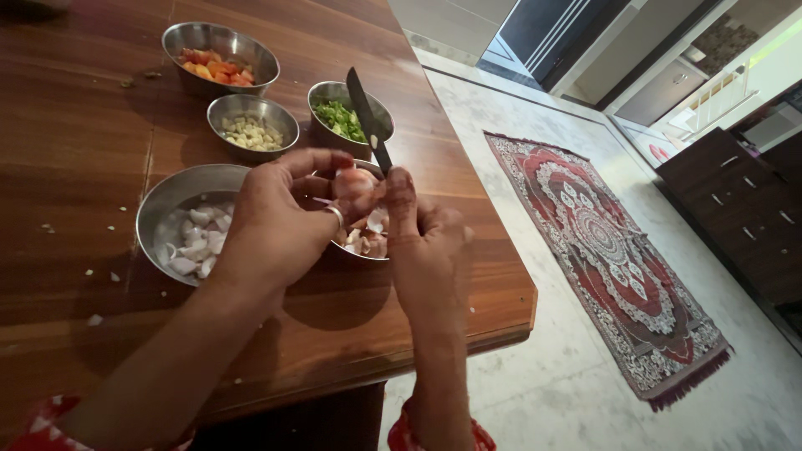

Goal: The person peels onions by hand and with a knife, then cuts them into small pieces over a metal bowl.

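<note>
My left hand (280, 217) pinches a small pinkish onion (355, 181) over a steel bowl of peels (368, 245). My right hand (422, 234) grips a black-bladed knife (368, 117), its blade pointing up and away, its thumb pressed against the onion. A ring shows on a left finger. Just left of the hands sits a larger steel bowl of peeled onion pieces (188, 230).
Three more steel bowls stand further back on the wooden table (75, 150): chopped tomato (219, 58), pale chopped bits (252, 125), chopped greens (338, 113). Peel scraps dot the tabletop. The table's right edge drops to a marble floor with a patterned red rug (610, 242).
</note>
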